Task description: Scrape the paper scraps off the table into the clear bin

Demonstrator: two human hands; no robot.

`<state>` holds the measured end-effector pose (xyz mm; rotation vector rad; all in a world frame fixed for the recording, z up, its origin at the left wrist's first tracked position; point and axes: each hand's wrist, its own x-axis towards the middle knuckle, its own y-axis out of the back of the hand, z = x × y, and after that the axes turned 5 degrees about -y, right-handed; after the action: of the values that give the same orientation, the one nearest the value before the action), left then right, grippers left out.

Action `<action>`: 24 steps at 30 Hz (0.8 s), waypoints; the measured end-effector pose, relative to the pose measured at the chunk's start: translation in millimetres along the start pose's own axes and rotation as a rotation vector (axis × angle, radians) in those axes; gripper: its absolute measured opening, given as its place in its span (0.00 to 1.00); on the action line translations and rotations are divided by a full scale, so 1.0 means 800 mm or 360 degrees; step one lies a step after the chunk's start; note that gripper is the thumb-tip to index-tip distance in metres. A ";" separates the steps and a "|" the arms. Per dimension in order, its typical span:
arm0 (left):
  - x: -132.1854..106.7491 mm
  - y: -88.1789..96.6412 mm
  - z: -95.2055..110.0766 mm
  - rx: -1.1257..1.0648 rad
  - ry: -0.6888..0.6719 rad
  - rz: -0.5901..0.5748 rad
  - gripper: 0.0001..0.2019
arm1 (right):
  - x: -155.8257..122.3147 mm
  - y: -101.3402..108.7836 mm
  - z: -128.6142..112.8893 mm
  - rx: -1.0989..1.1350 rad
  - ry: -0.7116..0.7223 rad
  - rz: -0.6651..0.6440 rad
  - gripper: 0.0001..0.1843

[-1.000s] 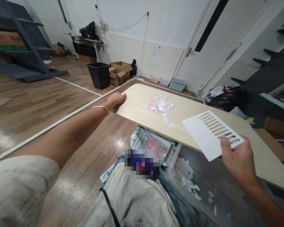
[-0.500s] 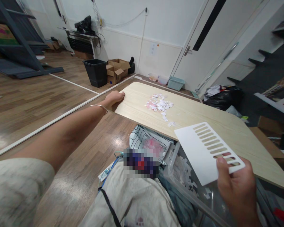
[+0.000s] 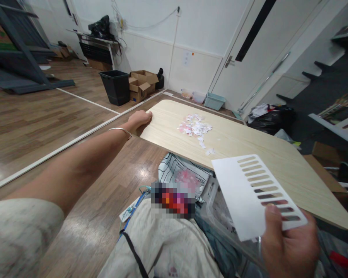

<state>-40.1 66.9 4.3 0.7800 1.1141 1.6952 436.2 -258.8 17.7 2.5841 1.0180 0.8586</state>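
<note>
My left hand (image 3: 142, 117) reaches out to the far left end of the pale wooden tabletop (image 3: 249, 139), its fingers closed on the edge. In my right hand (image 3: 290, 243) is a flat white slotted sheet (image 3: 234, 193), with the thumb pressed on top and the fingers underneath. A row of long rounded slots runs down one side of it. A loose pile of small white and pink paper-like pieces (image 3: 195, 125) lies on the tabletop, with a few strays towards the near edge. Below the held sheet, a clear plastic bin (image 3: 211, 200) with small pieces inside is partly covered.
Near my lap are a striped cloth bag (image 3: 168, 168) with pink bits and a blurred-out screen (image 3: 174, 200). Beyond the tabletop stand a black bin (image 3: 115, 88), open cardboard boxes (image 3: 140, 87) and a light blue basket (image 3: 214, 101). A black bag (image 3: 274, 119) sits at right.
My right hand has tilted the white slotted sheet and shifted slightly down and right, now covering more of the clear bin. My left hand stays at the table edge. The blurred screen's colours changed.
</note>
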 end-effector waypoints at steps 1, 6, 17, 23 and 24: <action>-0.001 0.001 0.000 -0.0021 0.0009 -0.0004 0.38 | 0.004 0.011 0.000 -0.0061 -0.0024 0.0058 0.24; -0.007 0.005 0.001 -0.0088 0.0005 -0.0063 0.38 | 0.017 0.055 0.014 -0.0285 -0.0290 0.0023 0.17; -0.015 0.010 0.005 -0.0091 -0.0003 -0.0091 0.36 | 0.025 -0.021 -0.014 -0.0019 0.0021 -0.0004 0.33; -0.014 0.011 0.004 -0.0107 -0.0004 -0.0098 0.36 | 0.033 -0.044 -0.023 -0.0001 -0.0014 -0.0095 0.35; -0.013 0.010 0.004 -0.0107 -0.0002 -0.0092 0.36 | 0.031 -0.041 -0.022 0.0002 -0.0013 -0.0104 0.35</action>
<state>-36.3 57.2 13.1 0.7001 1.0639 1.6746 421.9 -218.1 29.4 2.5379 1.0941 0.8312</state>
